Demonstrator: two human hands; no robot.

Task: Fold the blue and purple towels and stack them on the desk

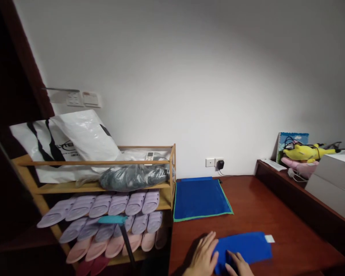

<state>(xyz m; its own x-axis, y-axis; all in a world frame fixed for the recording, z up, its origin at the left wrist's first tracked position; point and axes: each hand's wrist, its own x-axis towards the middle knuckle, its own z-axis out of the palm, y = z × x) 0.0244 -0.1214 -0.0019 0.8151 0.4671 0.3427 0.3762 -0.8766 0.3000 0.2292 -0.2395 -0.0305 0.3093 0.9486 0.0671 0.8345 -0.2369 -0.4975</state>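
Note:
A flat folded piece of blue fabric (250,247) lies on the reddish-brown wooden tabletop, a white tag (269,239) sticking out at its right end. My left hand (202,256) rests at the fabric's left edge, fingers stretched out and its thumb over the blue. On the near part of the fabric is my right hand (240,264), thumb and fingers apart; a dark patch between them is too unclear to name. Farther back, against the rack side, a larger flat blue fabric piece (201,199) with green edging is spread out.
To the left stands a wooden rack (172,184) with rows of lilac slippers (100,205) and pink slippers (96,249). A white bag (83,142) sits on top. A raised ledge at right holds a yellow plush toy (301,152) and a white box (333,174). A black plug (220,165) is in the wall.

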